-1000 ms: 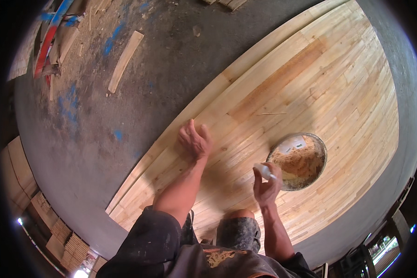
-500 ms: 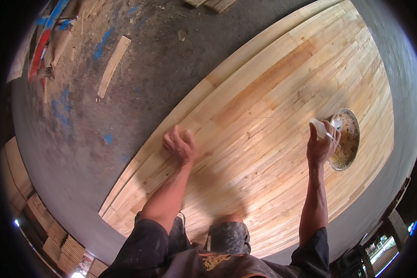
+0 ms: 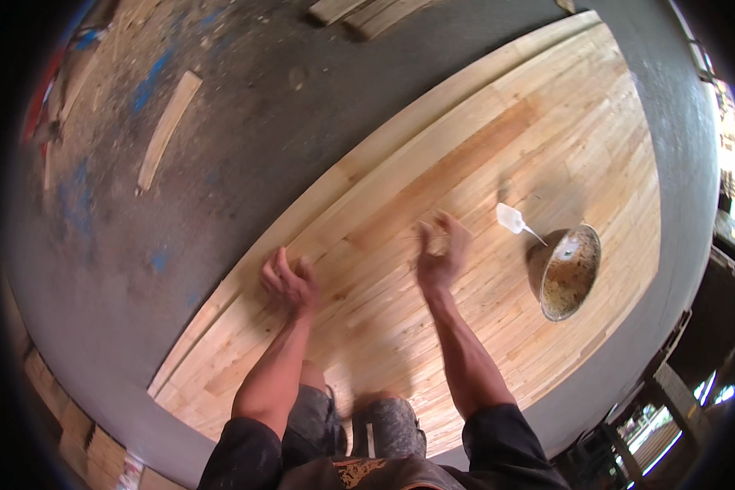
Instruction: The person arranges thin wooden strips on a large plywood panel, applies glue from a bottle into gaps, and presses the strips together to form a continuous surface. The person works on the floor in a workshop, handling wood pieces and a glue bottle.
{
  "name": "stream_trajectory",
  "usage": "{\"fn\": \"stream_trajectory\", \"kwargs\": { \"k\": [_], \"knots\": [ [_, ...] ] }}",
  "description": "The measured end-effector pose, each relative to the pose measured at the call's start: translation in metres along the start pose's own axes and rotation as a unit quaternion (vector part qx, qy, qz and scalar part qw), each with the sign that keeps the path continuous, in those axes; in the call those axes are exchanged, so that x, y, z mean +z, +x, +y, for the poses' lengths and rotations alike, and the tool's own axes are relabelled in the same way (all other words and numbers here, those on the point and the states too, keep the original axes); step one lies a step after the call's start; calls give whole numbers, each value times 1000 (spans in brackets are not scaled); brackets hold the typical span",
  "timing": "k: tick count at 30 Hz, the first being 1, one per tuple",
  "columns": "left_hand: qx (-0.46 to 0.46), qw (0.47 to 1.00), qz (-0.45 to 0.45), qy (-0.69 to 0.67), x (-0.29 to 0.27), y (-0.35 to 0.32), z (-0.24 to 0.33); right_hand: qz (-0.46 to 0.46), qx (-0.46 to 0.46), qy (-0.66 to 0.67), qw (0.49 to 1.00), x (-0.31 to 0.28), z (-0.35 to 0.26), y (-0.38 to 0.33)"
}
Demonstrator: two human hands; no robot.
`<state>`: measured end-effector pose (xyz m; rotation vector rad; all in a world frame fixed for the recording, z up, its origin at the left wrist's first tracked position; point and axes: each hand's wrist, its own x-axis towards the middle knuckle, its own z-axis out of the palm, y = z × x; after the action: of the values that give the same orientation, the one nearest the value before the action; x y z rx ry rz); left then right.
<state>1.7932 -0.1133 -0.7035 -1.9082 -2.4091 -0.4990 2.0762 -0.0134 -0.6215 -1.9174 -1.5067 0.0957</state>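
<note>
My left hand [image 3: 290, 284] is above the left edge of a pale wooden strip panel [image 3: 367, 302]. Its fingers curl inward with the thumb a little apart; whatever they may hold is hidden. Toward the middle of the panel hovers my right hand [image 3: 443, 255], slightly blurred, thumb and fingers apart, with nothing seen between them. To its right is a small white squeeze bottle [image 3: 510, 218], its thin nozzle pointing at a round bowl [image 3: 537, 265]. Brown crumbly material [image 3: 570, 282] coats the bowl's inside, and something whitish shows near its upper rim.
A loose wooden strip [image 3: 169, 131] lies on the dark floor [image 3: 245, 155], left of the panel. More boards [image 3: 367, 15] lie at the far edge. Scrap wood and shavings [image 3: 82, 82] are at the far left, stacked wood pieces [image 3: 102, 457] at the lower left.
My right hand has let go of the white bottle beside the bowl and moved left toward the panel's middle. My left hand stays near the left edge. The whole view has shifted.
</note>
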Motion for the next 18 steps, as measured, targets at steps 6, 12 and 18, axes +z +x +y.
{"fn": "stream_trajectory", "kwargs": {
  "k": [6,12,18],
  "knots": [
    [8,1000,-26,7,-3,3,-1,-176,-237,56,954,124,-39,96],
    [-8,997,-70,7,-5,9,3,-259,-219,18,941,146,-30,107],
    [-18,996,-89,-8,-16,20,13,-287,-188,25,939,145,-38,121]
  ]
}}
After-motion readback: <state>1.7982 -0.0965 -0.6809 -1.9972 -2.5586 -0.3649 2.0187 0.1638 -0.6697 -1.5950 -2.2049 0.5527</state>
